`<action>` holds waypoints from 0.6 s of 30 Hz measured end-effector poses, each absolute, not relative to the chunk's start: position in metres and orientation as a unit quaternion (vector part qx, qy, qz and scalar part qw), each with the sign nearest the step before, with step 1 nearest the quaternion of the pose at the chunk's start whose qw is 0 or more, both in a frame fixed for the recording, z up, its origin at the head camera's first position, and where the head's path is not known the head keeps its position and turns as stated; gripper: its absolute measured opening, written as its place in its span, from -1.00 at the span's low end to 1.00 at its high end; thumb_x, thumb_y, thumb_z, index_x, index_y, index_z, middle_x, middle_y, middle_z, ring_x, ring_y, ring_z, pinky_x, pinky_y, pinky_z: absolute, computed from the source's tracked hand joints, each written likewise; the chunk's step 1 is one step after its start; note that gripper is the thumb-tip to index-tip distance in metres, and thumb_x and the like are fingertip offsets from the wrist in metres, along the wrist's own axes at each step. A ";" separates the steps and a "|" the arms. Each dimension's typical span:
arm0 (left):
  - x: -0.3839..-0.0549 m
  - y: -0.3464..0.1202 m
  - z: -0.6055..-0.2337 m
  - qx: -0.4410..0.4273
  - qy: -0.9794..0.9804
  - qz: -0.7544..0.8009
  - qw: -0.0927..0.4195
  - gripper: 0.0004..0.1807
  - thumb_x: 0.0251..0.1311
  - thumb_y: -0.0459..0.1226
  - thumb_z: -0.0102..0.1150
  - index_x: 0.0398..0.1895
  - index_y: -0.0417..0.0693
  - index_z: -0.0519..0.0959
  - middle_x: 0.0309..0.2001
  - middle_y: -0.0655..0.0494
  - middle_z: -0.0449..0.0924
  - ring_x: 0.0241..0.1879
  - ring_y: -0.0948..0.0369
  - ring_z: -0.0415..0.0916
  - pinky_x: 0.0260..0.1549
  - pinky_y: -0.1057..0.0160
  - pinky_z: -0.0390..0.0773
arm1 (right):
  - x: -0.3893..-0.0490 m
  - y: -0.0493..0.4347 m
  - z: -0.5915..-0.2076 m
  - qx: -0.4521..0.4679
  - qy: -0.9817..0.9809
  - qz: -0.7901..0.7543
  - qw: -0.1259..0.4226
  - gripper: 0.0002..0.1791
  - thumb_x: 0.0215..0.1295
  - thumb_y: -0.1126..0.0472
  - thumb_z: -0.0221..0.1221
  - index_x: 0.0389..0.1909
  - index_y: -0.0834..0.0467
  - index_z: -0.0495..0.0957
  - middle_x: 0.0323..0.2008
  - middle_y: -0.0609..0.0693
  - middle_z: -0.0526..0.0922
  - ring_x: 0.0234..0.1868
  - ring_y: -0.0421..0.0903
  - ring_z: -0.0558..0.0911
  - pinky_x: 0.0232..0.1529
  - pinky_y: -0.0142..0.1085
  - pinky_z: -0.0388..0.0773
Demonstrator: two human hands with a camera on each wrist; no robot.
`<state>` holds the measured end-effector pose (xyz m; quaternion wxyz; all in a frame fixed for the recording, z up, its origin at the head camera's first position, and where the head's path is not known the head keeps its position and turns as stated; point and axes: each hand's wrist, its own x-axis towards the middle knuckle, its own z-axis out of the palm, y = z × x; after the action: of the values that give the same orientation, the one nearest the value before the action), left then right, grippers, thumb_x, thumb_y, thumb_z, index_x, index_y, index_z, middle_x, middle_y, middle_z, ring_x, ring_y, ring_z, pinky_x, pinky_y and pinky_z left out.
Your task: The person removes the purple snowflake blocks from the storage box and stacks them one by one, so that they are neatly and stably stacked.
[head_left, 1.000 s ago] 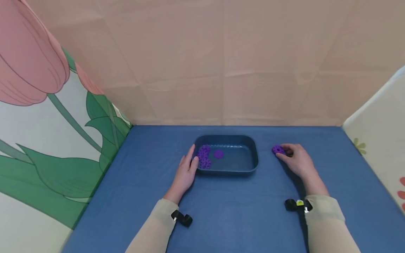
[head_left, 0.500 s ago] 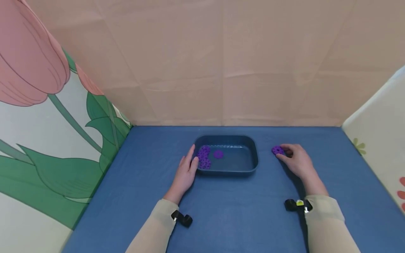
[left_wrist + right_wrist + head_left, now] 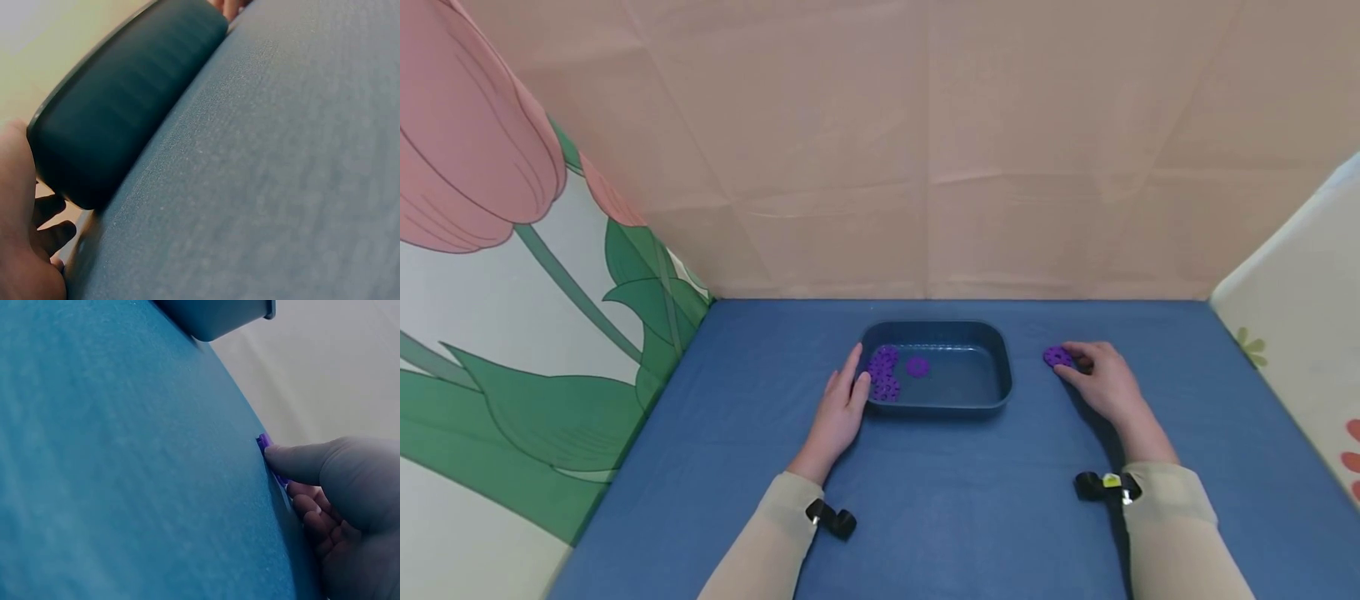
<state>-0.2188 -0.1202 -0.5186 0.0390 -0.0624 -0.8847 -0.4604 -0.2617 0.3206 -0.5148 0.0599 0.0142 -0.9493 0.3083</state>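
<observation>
In the head view, my left hand [image 3: 837, 410] rests against the left end of a dark blue-green tray [image 3: 951, 411], thumb at its near corner and fingers fairly straight along the side. Several purple discs with holes [image 3: 883, 373] are bunched at the tray's left end, and a single purple disc [image 3: 917, 367] lies a little apart from them. To the right of the tray, my right hand [image 3: 1105, 382] pinches another purple holed disc [image 3: 1057, 357] between thumb and fingers, low at the table. The right wrist view shows this disc [image 3: 264, 439] edge-on, partly hidden by the thumb.
A blue cloth [image 3: 955, 500] covers the table. Behind it rises a plain beige backdrop [image 3: 925, 167]. A tulip-printed panel [image 3: 550, 333] borders the left side, and a pale printed sheet [image 3: 1300, 317] borders the right.
The disc and the right fingertips have shifted very slightly left. My left hand and the tray stay where they were.
</observation>
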 end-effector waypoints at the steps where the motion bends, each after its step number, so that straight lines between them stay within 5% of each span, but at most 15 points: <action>1: -0.219 -0.120 -0.519 -0.062 -0.885 -0.460 0.039 -0.42 0.48 0.26 -0.37 0.52 0.71 -0.11 0.54 0.52 -0.01 0.59 -0.10 -0.20 0.45 -0.30 -0.05 | -0.262 0.321 -0.515 0.015 -0.949 0.309 0.060 -0.40 0.42 -0.03 0.18 0.32 0.25 0.43 0.19 0.36 0.39 0.13 0.30 0.44 0.06 0.28 0.38; 18: -0.219 -0.120 -0.520 -0.060 -0.886 -0.458 0.040 -0.41 0.46 0.29 -0.38 0.51 0.73 -0.11 0.54 0.49 0.02 0.58 -0.12 -0.19 0.44 -0.31 -0.04 | -0.261 0.319 -0.515 0.004 -0.946 0.319 0.062 -0.40 0.39 -0.04 0.21 0.29 0.26 0.44 0.18 0.35 0.40 0.14 0.30 0.43 0.06 0.27 0.38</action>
<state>-0.2187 -0.1204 -0.5198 0.0398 -0.0599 -0.8861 -0.4579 -0.2613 0.3186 -0.5147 0.0616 0.0045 -0.9457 0.3192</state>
